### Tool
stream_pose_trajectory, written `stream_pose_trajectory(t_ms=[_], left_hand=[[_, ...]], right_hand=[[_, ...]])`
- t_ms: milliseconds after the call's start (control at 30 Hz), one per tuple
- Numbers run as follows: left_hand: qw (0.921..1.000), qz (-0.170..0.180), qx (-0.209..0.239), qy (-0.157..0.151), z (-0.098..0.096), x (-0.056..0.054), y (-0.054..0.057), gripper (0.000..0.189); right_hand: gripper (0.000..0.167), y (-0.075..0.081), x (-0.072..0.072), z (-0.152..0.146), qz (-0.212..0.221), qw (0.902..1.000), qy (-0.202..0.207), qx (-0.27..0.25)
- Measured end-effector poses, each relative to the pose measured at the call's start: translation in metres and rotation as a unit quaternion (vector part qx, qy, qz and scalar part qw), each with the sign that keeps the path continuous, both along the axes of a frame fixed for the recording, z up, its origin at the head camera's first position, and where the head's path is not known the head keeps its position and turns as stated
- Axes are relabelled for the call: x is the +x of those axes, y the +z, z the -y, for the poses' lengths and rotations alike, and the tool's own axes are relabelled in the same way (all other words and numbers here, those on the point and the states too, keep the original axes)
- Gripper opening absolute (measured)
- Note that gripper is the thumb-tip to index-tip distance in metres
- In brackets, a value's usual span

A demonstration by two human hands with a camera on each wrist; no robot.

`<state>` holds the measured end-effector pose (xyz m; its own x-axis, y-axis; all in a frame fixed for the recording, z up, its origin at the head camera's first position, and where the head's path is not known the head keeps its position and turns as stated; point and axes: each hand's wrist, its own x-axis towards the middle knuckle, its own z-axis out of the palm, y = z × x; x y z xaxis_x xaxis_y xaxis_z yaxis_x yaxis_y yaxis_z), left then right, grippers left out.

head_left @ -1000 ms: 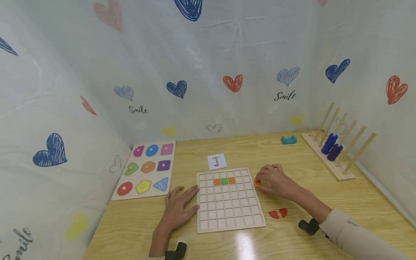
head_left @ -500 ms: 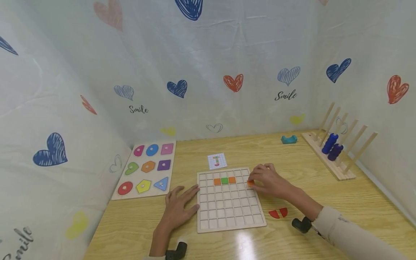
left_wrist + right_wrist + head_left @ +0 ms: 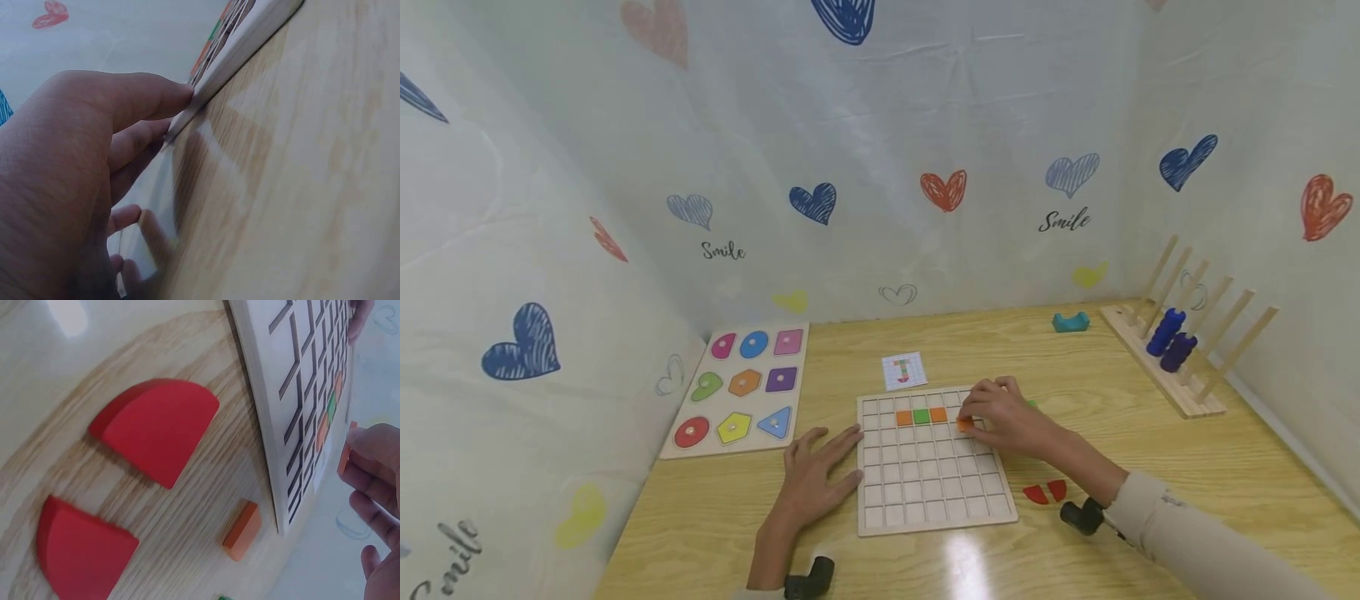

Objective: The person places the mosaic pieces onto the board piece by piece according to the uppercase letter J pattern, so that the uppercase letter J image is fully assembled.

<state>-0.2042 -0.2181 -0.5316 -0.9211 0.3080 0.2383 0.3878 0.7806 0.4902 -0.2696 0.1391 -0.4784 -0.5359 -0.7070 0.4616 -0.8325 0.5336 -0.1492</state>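
A pale wooden grid board (image 3: 936, 483) lies on the table, with a green square tile (image 3: 921, 416) between two orange ones in its second row. My right hand (image 3: 1011, 421) pinches another orange square tile (image 3: 964, 425) between thumb and fingers, over the board's right side. The same tile (image 3: 347, 450) shows on edge in the right wrist view. My left hand (image 3: 816, 475) rests on the table with fingers spread, its fingertips touching the board's left edge. In the left wrist view, thumb and fingers (image 3: 150, 94) lie along that edge without curling round it.
Two red quarter-circle pieces (image 3: 159, 431) and an orange tile (image 3: 242, 531) lie right of the board. A pattern card (image 3: 904, 371) sits behind it. At left is a shape puzzle (image 3: 722, 408); at right, a peg stand (image 3: 1165, 367) and a teal piece (image 3: 1071, 322).
My right hand has carried the orange tile leftward from beside the board to over its right columns. A bit of green now shows behind that hand. The left hand stays put.
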Motion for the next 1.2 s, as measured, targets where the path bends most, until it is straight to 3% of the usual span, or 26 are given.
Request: stream_pose_trajectory(t_ms=[1200], left_hand=[[0.9999, 0.012, -0.008, 0.004, -0.001, -0.001, 0.001, 0.059]], right_hand=[[0.014, -0.010, -0.007, 0.038, -0.009, 0.9998, 0.004, 0.019]])
